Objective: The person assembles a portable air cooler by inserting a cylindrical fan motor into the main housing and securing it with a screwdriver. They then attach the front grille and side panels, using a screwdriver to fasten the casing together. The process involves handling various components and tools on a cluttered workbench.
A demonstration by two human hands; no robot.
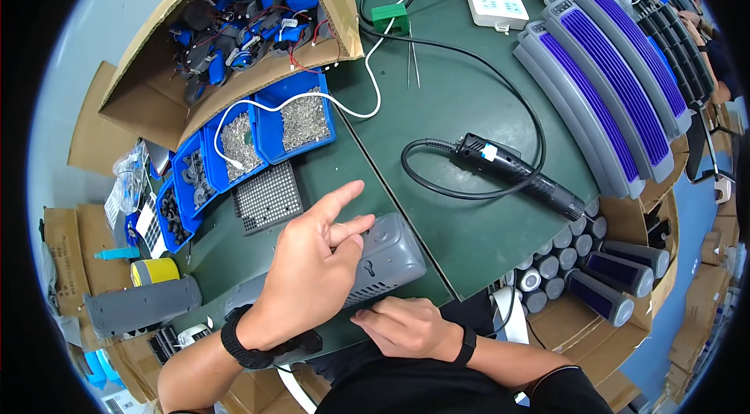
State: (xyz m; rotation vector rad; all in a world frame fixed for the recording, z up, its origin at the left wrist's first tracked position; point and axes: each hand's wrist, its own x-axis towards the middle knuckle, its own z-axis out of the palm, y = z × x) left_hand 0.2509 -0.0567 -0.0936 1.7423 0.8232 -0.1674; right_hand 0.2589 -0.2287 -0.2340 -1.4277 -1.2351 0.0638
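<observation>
A dark grey plastic housing (396, 246) with a slotted side and a keyhole-shaped opening lies at the table's near edge. My left hand (312, 269) is over its middle and hides part of it. The index finger stretches out to the upper right, and nothing shows in that hand. Close to the housing's near side is my right hand (410, 326), its fingers curled and pressed together. Whatever they may hold is hidden. Further right on the green table (437, 109) lies a black corded electric screwdriver (519, 172).
Blue bins (269, 155) of screws and small parts stand left, beside a perforated grey block (268, 197). Behind them is a carton (341, 4) of blue wired parts. Purple-grey panels (605, 74) are stacked right, near a power strip (496, 4). Grey cylinders (547, 265) fill a box at lower right.
</observation>
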